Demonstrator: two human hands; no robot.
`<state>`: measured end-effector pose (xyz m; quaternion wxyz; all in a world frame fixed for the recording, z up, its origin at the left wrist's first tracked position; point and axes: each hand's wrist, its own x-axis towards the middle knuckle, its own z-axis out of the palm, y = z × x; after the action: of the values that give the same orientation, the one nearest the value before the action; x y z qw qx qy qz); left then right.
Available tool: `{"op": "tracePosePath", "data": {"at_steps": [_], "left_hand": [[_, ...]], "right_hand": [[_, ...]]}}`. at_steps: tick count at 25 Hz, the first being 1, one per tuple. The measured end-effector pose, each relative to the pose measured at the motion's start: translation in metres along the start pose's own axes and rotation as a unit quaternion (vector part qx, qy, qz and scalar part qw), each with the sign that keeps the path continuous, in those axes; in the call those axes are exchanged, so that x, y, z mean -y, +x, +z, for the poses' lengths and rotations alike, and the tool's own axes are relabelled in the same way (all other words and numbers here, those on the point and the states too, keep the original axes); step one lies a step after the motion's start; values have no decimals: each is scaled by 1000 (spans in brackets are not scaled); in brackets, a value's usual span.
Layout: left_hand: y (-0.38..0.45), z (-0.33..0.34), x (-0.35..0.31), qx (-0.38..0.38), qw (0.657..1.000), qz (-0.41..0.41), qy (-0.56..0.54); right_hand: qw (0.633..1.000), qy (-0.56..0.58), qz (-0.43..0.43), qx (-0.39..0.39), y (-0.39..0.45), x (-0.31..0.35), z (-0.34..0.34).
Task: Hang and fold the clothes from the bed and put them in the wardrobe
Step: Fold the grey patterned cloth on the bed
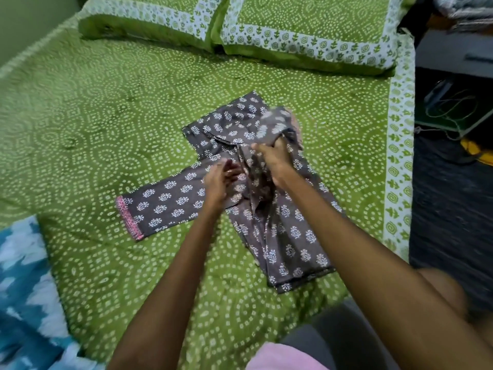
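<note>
The kurta point(256, 188) lies flat on the bed point(106, 108), directly under both hands, its body running back toward the person and one sleeve point(162, 202) stretched out to the left of the left hand. The other sleeve is up off the cloth, bunched in the right hand.

The risk, as I see it, sits in that raised sleeve. It looks gathered rather than laid, so if it comes down as it is, the fold could trap a lump and the finished stack would sit crooked. A pull to the side could also drag the body out of its fold, since nothing weighs down the near end. The left sleeve is still spread wide; left like that, it would spoil the shape.

The right hand point(274, 158) reaches farthest, wrist bent, fingers curled round the lifted sleeve cloth. The left hand point(220, 180) is just beside it, palm turned up a little and fingers spread and loose, low over the chest of the garment; whether it touches the cloth I cannot tell, as it is blurred. Both forearms come in from the near edge, the right one crossing over the kurta's lower part.

Beyond the hands sit two pillows point(293, 30). To the near left of the left arm lies a blue cloth point(24, 284).
</note>
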<state>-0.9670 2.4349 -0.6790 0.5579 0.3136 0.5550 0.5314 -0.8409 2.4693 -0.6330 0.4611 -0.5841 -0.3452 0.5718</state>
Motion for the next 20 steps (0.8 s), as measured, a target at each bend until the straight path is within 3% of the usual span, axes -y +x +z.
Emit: {"op": "tracePosePath", "data": {"at_steps": [2,3,5,6,7,10,13,15,16,18,20], "left_hand": [[10,-60,-20,-54,993,-30,-105],[13,-90,-26,-72,987,-46,-133],[16,-145,-27,-95,979,-74,-162],[15,-169,-26,-93,978,-84,-169],[15,-192,-22,-97,977,-91,-164],[11,-227,-22,-124,974,-118,-145],[14,-225,-31,-151,971,-142,-116],[21,-224,-32,-173,969,-136,-109],[24,-224,-30,-192,964,-121,-137],[28,-231,-21,-212,947,-97,-223],[29,-243,-13,-198,933,-80,-291]], "right_hand": [[985,-119,-41,119,-21,-7,53],[958,-217,-82,170,-27,-21,75],[835,-462,-169,248,-36,-57,113],[764,-553,-201,265,-41,-76,128],[717,-605,-214,273,-45,-94,139],[681,-641,-278,220,-57,-122,149],[646,-655,-327,216,-58,-127,137],[650,-649,-322,229,-59,-128,131],[674,-634,-300,233,-61,-126,130],[769,-558,-208,232,-60,-122,139],[868,-428,-63,243,-57,-118,159]]}}
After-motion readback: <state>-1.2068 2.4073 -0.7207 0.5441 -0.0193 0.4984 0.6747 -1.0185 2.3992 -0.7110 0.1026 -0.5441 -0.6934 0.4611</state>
